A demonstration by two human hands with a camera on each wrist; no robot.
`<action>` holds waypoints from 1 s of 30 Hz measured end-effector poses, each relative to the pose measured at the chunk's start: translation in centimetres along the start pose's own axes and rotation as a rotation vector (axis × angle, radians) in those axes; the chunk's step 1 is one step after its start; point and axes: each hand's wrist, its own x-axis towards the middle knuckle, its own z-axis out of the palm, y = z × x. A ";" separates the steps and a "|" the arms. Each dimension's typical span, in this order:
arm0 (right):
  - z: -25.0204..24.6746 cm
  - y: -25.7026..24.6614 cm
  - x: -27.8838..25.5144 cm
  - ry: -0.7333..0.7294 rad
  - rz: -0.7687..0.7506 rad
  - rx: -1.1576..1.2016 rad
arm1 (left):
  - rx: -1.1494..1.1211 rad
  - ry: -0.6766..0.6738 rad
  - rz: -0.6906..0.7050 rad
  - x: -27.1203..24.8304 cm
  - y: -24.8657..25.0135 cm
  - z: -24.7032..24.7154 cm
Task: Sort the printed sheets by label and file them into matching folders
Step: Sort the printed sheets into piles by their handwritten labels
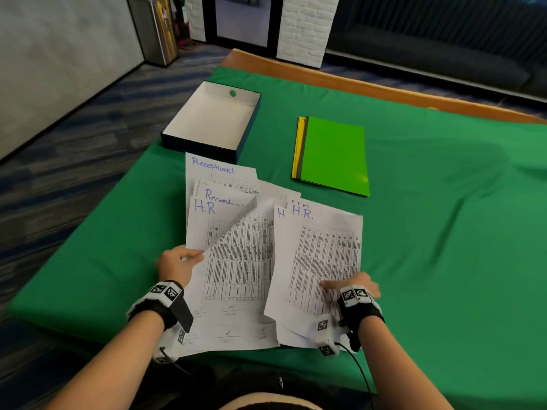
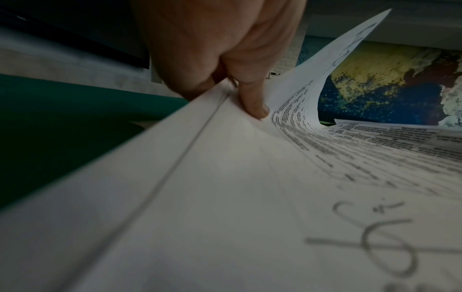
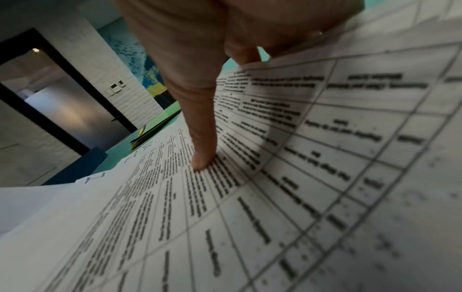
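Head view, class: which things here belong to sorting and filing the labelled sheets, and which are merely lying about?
Belongs to the job:
printed sheets, labelled H.R. or Receptionist
folders, stacked
left hand, pinching a sheet
right hand, holding the H.R. sheets

Lying about:
open box
green cloth

Your printed sheets (image 1: pixel 236 255) lie fanned on the green desk (image 1: pixel 444 232), hand-labelled "H.R." and "Receptionist", one curling upward. Beyond them, the folders (image 1: pixel 333 155) sit stacked flat, green on top.
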 end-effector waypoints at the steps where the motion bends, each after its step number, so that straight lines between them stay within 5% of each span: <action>1: -0.3 -0.1 -0.3 0.005 0.009 -0.011 | -0.007 -0.005 0.005 -0.1 0.1 0.0; 15: -2.6 1.2 0.3 -0.105 -0.079 0.292 | 0.038 -0.089 0.121 0.1 -0.4 1.3; 22: -5.6 5.0 2.7 0.066 -0.089 0.376 | 0.216 -0.216 0.185 -0.9 0.6 3.6; 30: -6.1 7.4 3.0 0.294 -0.171 0.339 | 0.286 -0.187 0.128 -1.0 0.5 4.6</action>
